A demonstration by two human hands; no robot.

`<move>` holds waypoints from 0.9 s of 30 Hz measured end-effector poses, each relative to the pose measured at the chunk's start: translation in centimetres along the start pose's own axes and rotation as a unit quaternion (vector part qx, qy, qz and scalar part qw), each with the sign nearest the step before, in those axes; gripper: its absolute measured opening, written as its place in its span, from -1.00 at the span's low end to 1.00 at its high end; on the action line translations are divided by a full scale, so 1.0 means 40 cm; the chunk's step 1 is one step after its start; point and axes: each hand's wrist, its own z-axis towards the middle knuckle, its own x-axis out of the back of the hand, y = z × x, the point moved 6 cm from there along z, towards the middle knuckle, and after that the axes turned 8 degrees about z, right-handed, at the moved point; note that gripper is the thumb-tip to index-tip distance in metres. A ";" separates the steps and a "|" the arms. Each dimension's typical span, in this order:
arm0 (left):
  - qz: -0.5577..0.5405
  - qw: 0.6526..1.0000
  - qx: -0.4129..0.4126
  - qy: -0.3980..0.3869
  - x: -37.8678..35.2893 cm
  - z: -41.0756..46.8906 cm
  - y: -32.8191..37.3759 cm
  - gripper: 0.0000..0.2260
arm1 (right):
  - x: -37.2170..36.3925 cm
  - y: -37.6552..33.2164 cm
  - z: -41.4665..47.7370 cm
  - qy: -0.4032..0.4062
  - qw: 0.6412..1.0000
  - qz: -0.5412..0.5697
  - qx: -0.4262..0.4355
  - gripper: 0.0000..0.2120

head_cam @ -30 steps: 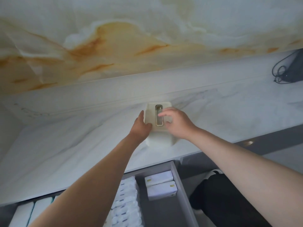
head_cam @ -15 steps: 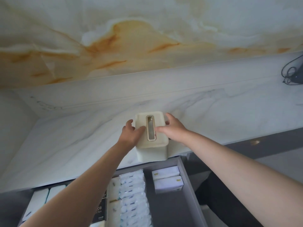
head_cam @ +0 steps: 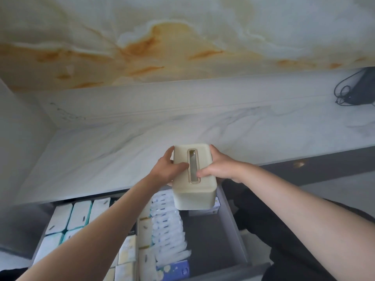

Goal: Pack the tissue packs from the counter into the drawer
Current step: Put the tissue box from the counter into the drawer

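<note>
A cream tissue box (head_cam: 192, 191) with a gold-rimmed slot on top hangs over the open grey drawer (head_cam: 233, 230), at its back right. My left hand (head_cam: 168, 169) grips the box's left side, thumb on the lid. My right hand (head_cam: 219, 167) grips its right side, thumb by the slot. Several white tissue packs (head_cam: 69, 218) fill the drawer's left part, and a row of small packs (head_cam: 168, 230) runs down the middle. The box partly hides a white pack (head_cam: 216, 207) behind it.
The white marble counter (head_cam: 121, 151) runs along the back, under a marble wall with orange veins. A black device with a coiled cable (head_cam: 357, 88) sits at the far right of the counter. The drawer's right compartment (head_cam: 211, 244) shows bare grey floor.
Both hands lifted the tissue box off the counter and drew it towards me, so it now hangs over the drawer's back right. More of the drawer has come into view.
</note>
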 end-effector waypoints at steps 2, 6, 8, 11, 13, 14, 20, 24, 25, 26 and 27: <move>0.011 1.000 -0.007 -0.012 -0.026 -0.048 -0.009 -0.28 | -0.010 0.031 -0.052 -0.015 1.000 -0.004 -0.012 -0.29; 0.011 1.000 -0.004 -0.023 -0.093 -0.122 -0.049 -0.20 | -0.032 0.092 -0.130 -0.012 0.998 -0.054 -0.022 -0.19; -0.001 1.000 0.004 -0.026 -0.129 -0.149 -0.073 -0.23 | -0.040 0.124 -0.154 -0.018 0.996 -0.082 -0.033 -0.15; 0.008 0.999 0.018 -0.034 -0.177 -0.181 -0.112 -0.32 | -0.054 0.177 -0.172 -0.037 0.990 -0.123 -0.061 0.09; 0.013 0.998 0.037 -0.050 -0.204 -0.192 -0.140 -0.37 | -0.067 0.210 -0.172 -0.047 0.984 -0.155 -0.075 0.25; 0.019 0.997 0.048 -0.061 -0.216 -0.191 -0.155 -0.38 | -0.076 0.226 -0.170 -0.052 0.981 -0.169 -0.082 0.28; 0.091 0.989 0.075 -0.093 -0.254 -0.188 -0.214 -0.40 | -0.132 0.296 -0.170 -0.076 0.965 -0.212 -0.132 0.29; 0.128 0.983 0.081 -0.106 -0.274 -0.171 -0.238 -0.40 | -0.151 0.329 -0.149 -0.070 0.956 -0.240 -0.152 0.23; 0.138 0.981 0.085 -0.104 -0.276 -0.165 -0.243 -0.42 | -0.157 0.337 -0.140 -0.067 0.956 -0.241 -0.157 0.23; 0.150 0.979 0.089 -0.104 -0.279 -0.158 -0.247 -0.44 | -0.163 0.344 -0.133 -0.065 0.954 -0.245 -0.162 0.23; 0.159 0.977 0.095 -0.107 -0.282 -0.153 -0.252 -0.46 | -0.170 0.353 -0.126 -0.063 0.951 -0.252 -0.167 0.22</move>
